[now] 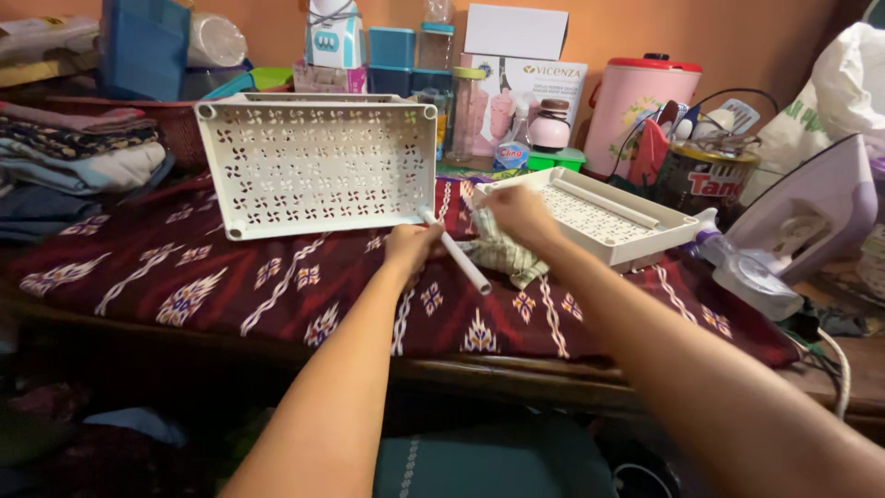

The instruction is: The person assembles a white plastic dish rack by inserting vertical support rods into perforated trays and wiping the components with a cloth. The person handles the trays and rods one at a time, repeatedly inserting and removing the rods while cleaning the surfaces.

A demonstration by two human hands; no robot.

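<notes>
My left hand (411, 247) grips a white plastic tube (464, 260) that slants down to the right over a dark red patterned cloth (230, 277). My right hand (519, 214) holds a pale checked rag (502, 251) against the tube's upper part. Behind the left hand a white perforated plastic tray (318, 161) stands tilted on its edge. To the right of my right hand a second white perforated tray (636, 231) lies flat with another white tube (604, 203) resting in it.
Folded clothes (78, 152) are stacked at the left. Boxes, jars and a pink jug (636, 106) line the orange wall. A tin with utensils (705, 175), a spray bottle (747, 272) and a purple iron (816, 207) crowd the right side.
</notes>
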